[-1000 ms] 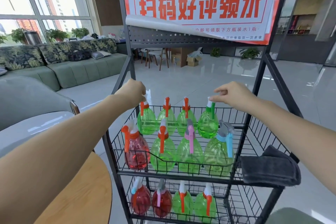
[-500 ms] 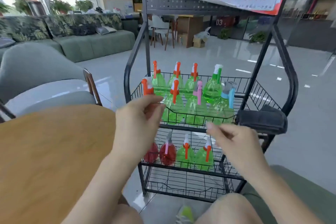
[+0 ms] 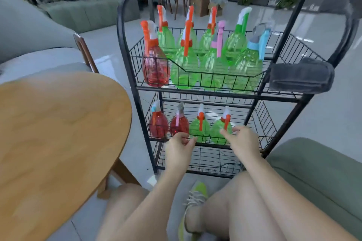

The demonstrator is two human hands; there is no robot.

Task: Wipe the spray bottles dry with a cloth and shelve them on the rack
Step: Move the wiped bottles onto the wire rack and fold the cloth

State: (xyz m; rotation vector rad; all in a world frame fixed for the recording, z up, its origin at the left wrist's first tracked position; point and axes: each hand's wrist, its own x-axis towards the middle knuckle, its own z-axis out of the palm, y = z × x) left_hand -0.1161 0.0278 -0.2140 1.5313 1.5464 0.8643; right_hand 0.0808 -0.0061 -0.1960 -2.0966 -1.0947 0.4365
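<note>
Spray bottles (image 3: 184,68) stood in two tiers of the black wire rack (image 3: 125,49): eight on the upper shelf, red at its left front corner and green along the rest, and four on the middle shelf, two red at the left and two green at the right. A grey cloth (image 3: 299,78) lay folded over the right edge of the upper shelf. The head view showed both hands low at the front edge of the middle shelf, holding nothing. The left hand (image 3: 179,146) had its fingers loosely curled just before the second red bottle (image 3: 178,125); the right hand (image 3: 242,141) was relaxed beside the right-hand green bottle (image 3: 220,129). The wooden counter (image 3: 58,133) at the left carried nothing visible. Judged from this, any bottle to be dried should be gripped by its neck, lifted clear of the wire front, and the cloth fetched first.
</note>
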